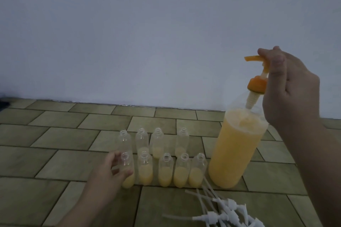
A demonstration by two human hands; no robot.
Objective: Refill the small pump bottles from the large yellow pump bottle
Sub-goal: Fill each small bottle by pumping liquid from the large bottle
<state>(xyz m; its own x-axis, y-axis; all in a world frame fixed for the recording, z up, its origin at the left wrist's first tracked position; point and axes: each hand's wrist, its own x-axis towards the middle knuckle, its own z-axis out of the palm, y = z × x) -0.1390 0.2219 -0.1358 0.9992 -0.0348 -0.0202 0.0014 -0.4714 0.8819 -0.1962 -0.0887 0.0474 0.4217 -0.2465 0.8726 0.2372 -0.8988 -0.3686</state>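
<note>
While the right hand (287, 86) gripped the orange pump head (258, 61) of the large yellow pump bottle (238, 145), its fingers (276, 61) were curled around the top of the pump with the spout pointing left. The pump assembly, including its orange collar (256, 84), stood raised and tilted above the bottle neck, with the dip tube section visible below the collar. The bottle itself stood on the tiled floor (55, 134) at the right end of the small bottles, leaning slightly, and was filled with yellow liquid to just below its shoulder. The left hand (110, 169) held the leftmost small pump bottle (127, 169) of the front row, with fingers and thumb wrapped around its lower body. Nine small clear bottles stood uncapped in two rows on the floor: four in the rear row (156, 142) and five in the front row (173, 171). The front-row bottles each contained yellow liquid to roughly a third or half of their height; the rear-row bottles held less, and the rear leftmost one appeared nearly without liquid. A pile of white pump tops (227, 212) with long dip tubes lay on the floor in front of the large bottle, near the lower right. A plain pale wall (147, 33) rose behind the floor.
</note>
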